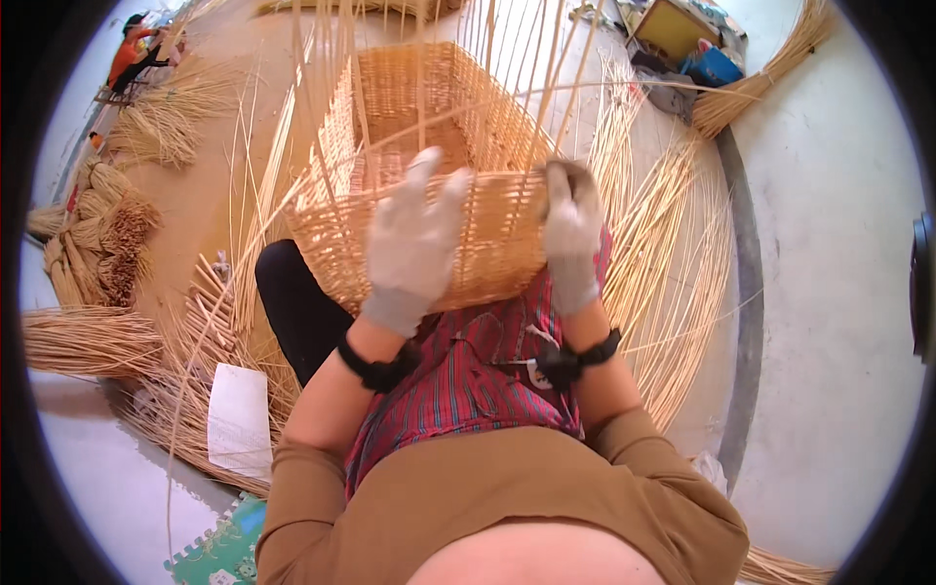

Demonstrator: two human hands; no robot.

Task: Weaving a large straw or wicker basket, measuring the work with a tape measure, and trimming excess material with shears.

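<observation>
A half-woven wicker basket [507, 229] sits tilted on my lap, its inside facing up and away from me. Tall bare rods stand up from its upper edge. My left hand [414, 234], in a pale work glove, is over the near wall; its fingers point up and apart, somewhat blurred, with no grip visible. At the right end of that wall, my gloved right hand [570, 219] closes around the woven edge, its fingertips darkened. One long loose strand [624, 85] runs across the basket's top and out to the right.
Long cane rods [648, 244] lie on the floor to the right. Several cane bundles [102, 234] and a white sheet [239, 414] are on the left. Another person [132, 60] sits at the far left. A blue container [712, 66] is among clutter at the far right.
</observation>
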